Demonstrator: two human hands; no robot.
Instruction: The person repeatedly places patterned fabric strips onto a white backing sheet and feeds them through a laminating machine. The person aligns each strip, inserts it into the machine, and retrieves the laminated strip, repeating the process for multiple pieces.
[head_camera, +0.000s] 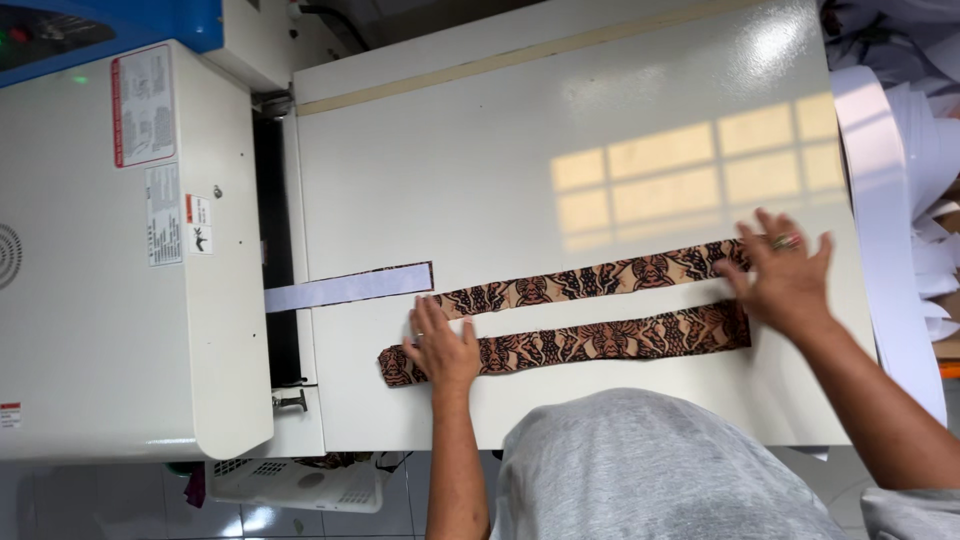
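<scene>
Two patterned fabric strips, the upper strip (590, 281) and the lower strip (600, 342), are lying lengthwise left-right on the white table (480, 140), slightly tilted. Left hand (442, 345) and right hand (785, 275) are pressing flat, fingers spread, gripping nothing. A pale strip (345, 288) is feeding into the machine (120, 300) leftward.

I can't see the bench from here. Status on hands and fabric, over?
Left hand flat on near strip. Right hand spread over both strips' right ends. Far strip touches white strip at machine. Nothing blocking.

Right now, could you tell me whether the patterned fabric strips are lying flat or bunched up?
Flat: both brown patterned strips lie spread lengthwise on the white table, with the left hand and right hand pressed open on them.
</scene>
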